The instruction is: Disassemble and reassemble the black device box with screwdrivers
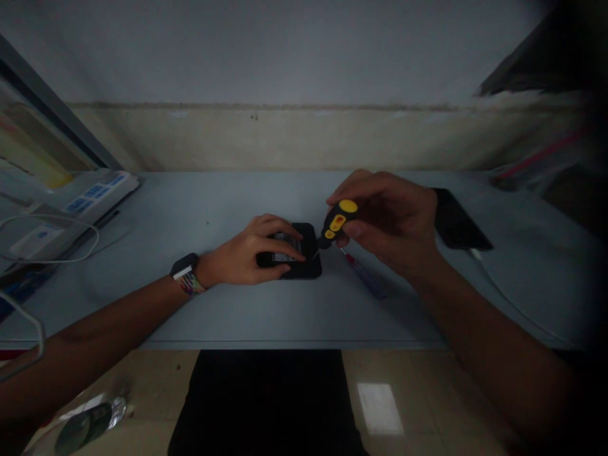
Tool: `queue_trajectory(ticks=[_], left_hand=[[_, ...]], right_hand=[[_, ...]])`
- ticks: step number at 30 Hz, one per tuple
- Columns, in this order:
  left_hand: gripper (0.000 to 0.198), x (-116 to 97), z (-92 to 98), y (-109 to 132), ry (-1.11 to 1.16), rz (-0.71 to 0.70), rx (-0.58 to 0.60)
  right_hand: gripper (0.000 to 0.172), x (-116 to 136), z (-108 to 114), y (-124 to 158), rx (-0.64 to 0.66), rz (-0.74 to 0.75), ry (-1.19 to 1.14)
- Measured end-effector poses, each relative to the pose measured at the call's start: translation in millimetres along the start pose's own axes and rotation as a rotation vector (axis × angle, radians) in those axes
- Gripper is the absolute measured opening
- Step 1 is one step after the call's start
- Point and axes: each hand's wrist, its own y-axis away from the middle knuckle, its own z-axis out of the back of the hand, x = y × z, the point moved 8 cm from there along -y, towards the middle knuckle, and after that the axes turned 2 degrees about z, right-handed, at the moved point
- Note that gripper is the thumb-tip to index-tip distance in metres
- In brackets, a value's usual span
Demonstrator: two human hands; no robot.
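A flat black rectangular device (311, 269) with a printed label lies on the table. Across its top rests my left hand (266, 247), fingers spread and thumb towards the near edge, pressing on it. My right hand (387, 218) is closed around a black and yellow screwdriver (336, 223), held tilted. Its thin shaft points down to the right part of the device, close to my left index fingertip; whether the tip sits in a screw is too small to tell. Below my right hand lies a slimmer screwdriver (365, 275) with a purple-red handle.
To the right, a dark phone (460, 218) is plugged into a white cable (503, 294). A white power strip (80, 215) and loose cables lie at left. Behind the table stands a wall (285, 136). A plastic bottle (88, 424) is on the floor.
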Motion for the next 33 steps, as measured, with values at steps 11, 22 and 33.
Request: queue_trajectory(ticks=[11,22,33], left_hand=[[0.030,1,-0.6,-1,0.002,-0.005,-0.004],[0.030,0,0.4,-1,0.014,0.020,0.003],[0.028,1,-0.1,-1,0.010,0.010,-0.005]], right_hand=[[0.029,-11,-8,3,0.002,-0.193,-0.153],[0.018,-15,-6,3,-0.011,-0.189,-0.224],[0.021,-12,-7,1,-0.029,-0.224,-0.277]])
